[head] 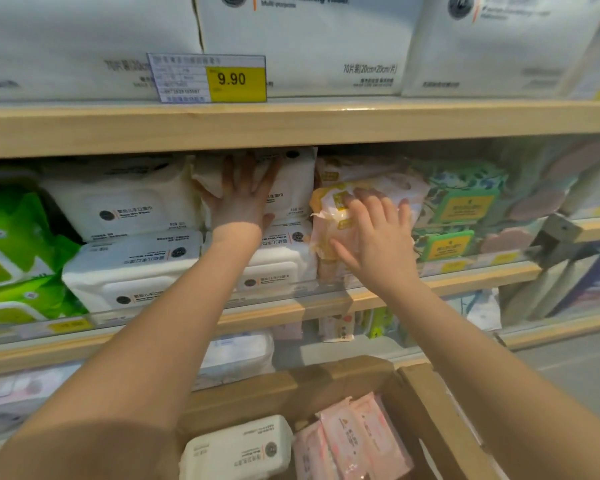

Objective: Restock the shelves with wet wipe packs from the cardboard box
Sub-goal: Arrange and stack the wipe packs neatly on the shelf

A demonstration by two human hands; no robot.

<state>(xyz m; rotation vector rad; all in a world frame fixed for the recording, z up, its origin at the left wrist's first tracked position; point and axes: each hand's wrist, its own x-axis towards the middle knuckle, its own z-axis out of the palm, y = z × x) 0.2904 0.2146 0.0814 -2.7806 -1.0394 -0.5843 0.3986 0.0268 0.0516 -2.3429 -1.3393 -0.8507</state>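
Seen from a head camera, two bare arms reach into the middle wooden shelf (291,308). The left hand (245,199) lies flat, fingers straight, pressing an upright white plastic wet wipe pack (291,183) backward. The right hand (374,233) spreads over a soft yellow-and-pink wipe pack (333,216); whether its grip closes round it is probably hidden. That pack sits tilted near the shelf's front lip, so it could slide off when released. More packs wait below in the brown cardboard box (326,382).
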